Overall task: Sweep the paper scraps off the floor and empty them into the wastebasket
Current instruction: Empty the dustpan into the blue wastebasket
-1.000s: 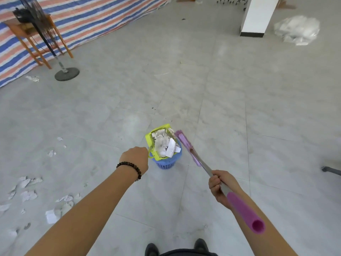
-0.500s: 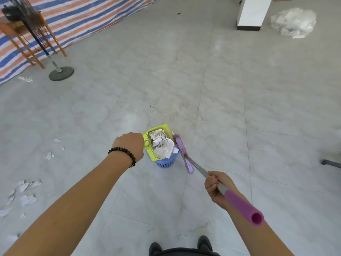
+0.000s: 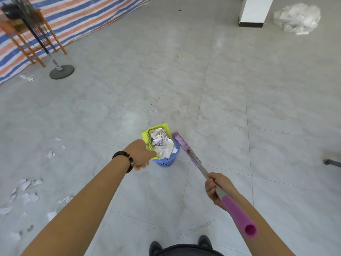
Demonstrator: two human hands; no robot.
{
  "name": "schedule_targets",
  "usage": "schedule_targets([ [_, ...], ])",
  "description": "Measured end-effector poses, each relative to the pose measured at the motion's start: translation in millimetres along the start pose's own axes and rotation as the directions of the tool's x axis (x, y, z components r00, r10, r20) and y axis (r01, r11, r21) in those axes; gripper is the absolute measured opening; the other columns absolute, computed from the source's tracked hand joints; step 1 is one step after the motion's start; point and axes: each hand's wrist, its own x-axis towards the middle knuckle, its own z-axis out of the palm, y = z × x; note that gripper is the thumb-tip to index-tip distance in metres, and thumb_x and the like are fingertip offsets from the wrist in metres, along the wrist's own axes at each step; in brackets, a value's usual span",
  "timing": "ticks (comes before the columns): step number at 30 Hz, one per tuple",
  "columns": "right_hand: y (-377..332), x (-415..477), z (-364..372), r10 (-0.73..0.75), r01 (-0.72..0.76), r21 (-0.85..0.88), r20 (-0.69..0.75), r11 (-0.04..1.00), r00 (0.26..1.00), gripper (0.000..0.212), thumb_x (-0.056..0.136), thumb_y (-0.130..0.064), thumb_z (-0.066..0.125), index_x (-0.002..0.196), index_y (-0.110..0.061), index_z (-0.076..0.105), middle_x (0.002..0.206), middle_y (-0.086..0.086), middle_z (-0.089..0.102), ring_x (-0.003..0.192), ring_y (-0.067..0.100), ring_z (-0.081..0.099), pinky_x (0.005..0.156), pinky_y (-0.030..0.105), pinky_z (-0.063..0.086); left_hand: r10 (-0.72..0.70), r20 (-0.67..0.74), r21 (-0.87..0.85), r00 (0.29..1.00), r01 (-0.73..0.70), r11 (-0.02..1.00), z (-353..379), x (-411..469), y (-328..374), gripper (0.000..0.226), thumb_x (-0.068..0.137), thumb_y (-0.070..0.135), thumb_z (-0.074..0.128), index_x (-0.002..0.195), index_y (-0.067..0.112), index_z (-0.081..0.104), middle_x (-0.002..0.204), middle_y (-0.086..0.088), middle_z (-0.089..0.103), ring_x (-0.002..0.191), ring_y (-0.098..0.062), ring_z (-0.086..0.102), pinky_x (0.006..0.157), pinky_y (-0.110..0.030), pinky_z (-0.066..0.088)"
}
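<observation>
My left hand (image 3: 140,153) grips the handle of a yellow-green dustpan (image 3: 147,132), which tilts over a small blue wastebasket (image 3: 167,161). White paper scraps (image 3: 162,143) fill the pan and spill onto the basket's top. My right hand (image 3: 215,187) is closed on the grey shaft of a purple broom (image 3: 186,147); its head rests just right of the basket. More paper scraps (image 3: 27,191) lie scattered on the grey floor at the left.
A fan stand with a round base (image 3: 61,71) and a wooden table (image 3: 11,28) stand at the far left before a striped tarp. A white pillar (image 3: 254,12) and a clear plastic heap (image 3: 298,17) are at the far right. My shoes (image 3: 155,247) show below.
The dustpan has shifted slightly and tipped further over the basket, so the scraps slide down toward it. The broom head stays beside the basket. My view has moved a little.
</observation>
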Motion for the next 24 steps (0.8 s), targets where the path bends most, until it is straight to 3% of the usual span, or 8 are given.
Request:
schedule_targets([
  [2, 1, 1, -1, 0.007, -0.007, -0.011, 0.001, 1.000, 1.000, 0.015, 0.097, -0.016, 0.046, 0.083, -0.012, 0.048, 0.052, -0.004, 0.041, 0.031, 0.005, 0.038, 0.028, 0.014, 0.034, -0.095, 0.160, -0.375, 0.983, 0.150, 0.915, 8, 0, -4, 0.014, 0.091, 0.017, 0.063, 0.089, 0.006, 0.054, 0.079, -0.014, 0.066, 0.045, -0.018, 0.057, 0.041, -0.021, 0.043],
  [4, 3, 3, -1, 0.020, -0.020, -0.003, 0.015, 1.000, 1.000, 0.015, 0.097, -0.015, 0.046, 0.083, -0.011, 0.049, 0.052, -0.004, 0.041, 0.031, 0.005, 0.038, 0.028, 0.014, 0.035, -0.091, 0.337, -0.683, 0.937, 0.309, 0.661, 22, 2, -12, 0.015, 0.089, 0.006, 0.060, 0.103, 0.003, 0.056, 0.084, -0.016, 0.063, 0.044, -0.017, 0.060, 0.038, -0.019, 0.046],
  [6, 3, 3, -1, 0.034, -0.034, 0.008, 0.025, 0.999, 0.999, 0.016, 0.097, -0.016, 0.046, 0.082, -0.011, 0.049, 0.053, -0.004, 0.041, 0.031, 0.005, 0.039, 0.029, 0.014, 0.036, -0.035, 0.471, -0.821, 0.882, 0.452, 0.349, 37, 4, -19, 0.014, 0.091, 0.002, 0.054, 0.105, 0.002, 0.054, 0.088, -0.017, 0.061, 0.045, -0.016, 0.061, 0.036, -0.018, 0.048],
  [7, 3, 3, -1, 0.038, -0.038, 0.010, 0.027, 0.999, 0.999, 0.017, 0.097, -0.016, 0.046, 0.080, -0.011, 0.049, 0.054, -0.004, 0.041, 0.031, 0.005, 0.039, 0.029, 0.014, 0.036, -0.004, 0.508, -0.833, 0.861, 0.492, 0.254, 44, 5, -21, 0.010, 0.092, 0.003, 0.052, 0.102, 0.002, 0.053, 0.089, -0.017, 0.062, 0.044, -0.014, 0.059, 0.034, -0.017, 0.047],
  [8, 4, 2, -1, 0.041, -0.041, 0.010, 0.026, 0.999, 0.999, 0.018, 0.097, -0.016, 0.047, 0.080, -0.011, 0.049, 0.054, -0.004, 0.041, 0.031, 0.005, 0.039, 0.029, 0.014, 0.036, 0.020, 0.523, -0.833, 0.852, 0.506, 0.223, 52, 6, -23, 0.006, 0.094, 0.005, 0.052, 0.100, 0.005, 0.051, 0.087, -0.016, 0.062, 0.041, -0.012, 0.057, 0.032, -0.017, 0.046],
  [19, 7, -1, -15, 0.006, -0.006, -0.022, -0.001, 1.000, 1.000, 0.017, 0.097, -0.016, 0.046, 0.080, -0.012, 0.047, 0.053, -0.003, 0.041, 0.031, 0.005, 0.039, 0.028, 0.015, 0.036, -0.019, 0.468, -0.810, 0.884, 0.437, 0.392, 70, 13, -36, 0.008, 0.094, 0.000, 0.053, 0.097, 0.007, 0.050, 0.091, -0.014, 0.063, 0.037, -0.009, 0.054, 0.030, -0.015, 0.042],
  [24, 15, -2, -21, 0.003, -0.003, -0.035, -0.005, 0.999, 1.000, 0.017, 0.097, -0.017, 0.048, 0.081, -0.011, 0.047, 0.052, -0.003, 0.041, 0.031, 0.006, 0.039, 0.028, 0.015, 0.036, -0.147, 0.473, -0.638, 0.869, 0.453, 0.623, 121, 15, -83, 0.012, 0.093, 0.003, 0.059, 0.104, 0.007, 0.057, 0.090, -0.014, 0.064, 0.041, -0.013, 0.053, 0.036, -0.019, 0.041],
])
